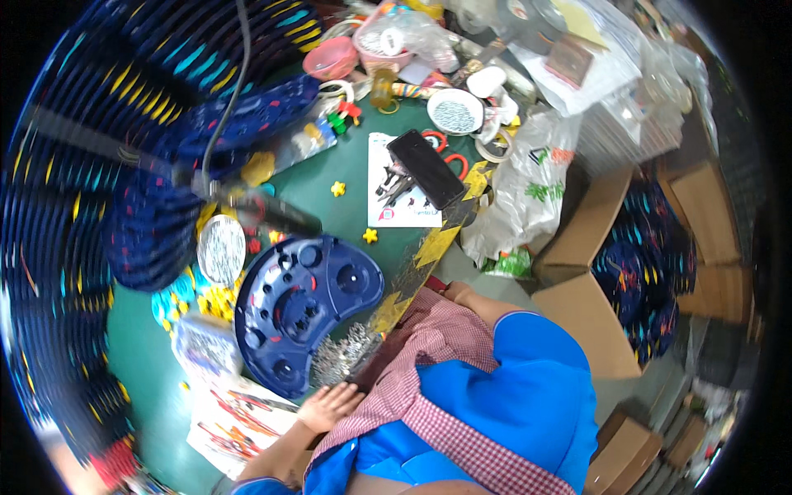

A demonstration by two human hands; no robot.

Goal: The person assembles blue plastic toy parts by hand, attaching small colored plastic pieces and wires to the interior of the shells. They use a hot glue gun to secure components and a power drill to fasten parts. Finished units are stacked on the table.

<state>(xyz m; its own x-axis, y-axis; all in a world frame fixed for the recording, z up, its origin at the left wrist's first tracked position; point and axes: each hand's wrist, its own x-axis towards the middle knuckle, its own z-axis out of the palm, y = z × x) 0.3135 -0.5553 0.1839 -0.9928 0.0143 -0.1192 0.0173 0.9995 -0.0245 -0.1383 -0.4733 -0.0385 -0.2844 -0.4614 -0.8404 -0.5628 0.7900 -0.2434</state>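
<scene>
My left hand (332, 404) lies with its fingers spread at the table's front edge. Just above it is a heap of small metal parts that look like screws (340, 353). Close by is a dark-blue curved plastic panel (330, 276) with round recesses and holes. My right hand (450, 289) is low by the table edge, beside the checked apron (450, 330); its fingers are mostly hidden, so I cannot make out any hold. A dark, blurred hand tool, apparently a power screwdriver (276, 214), hangs on a cable over the panel's far side.
Tall stacks of dark-blue panels (58, 247) line the left. Yellow pieces (216, 304) and a round dish of small parts (221, 250) lie near the panel. A phone (426, 169) rests on a white sheet near red-handled scissors (455, 161). A cardboard box (586, 318) stands right.
</scene>
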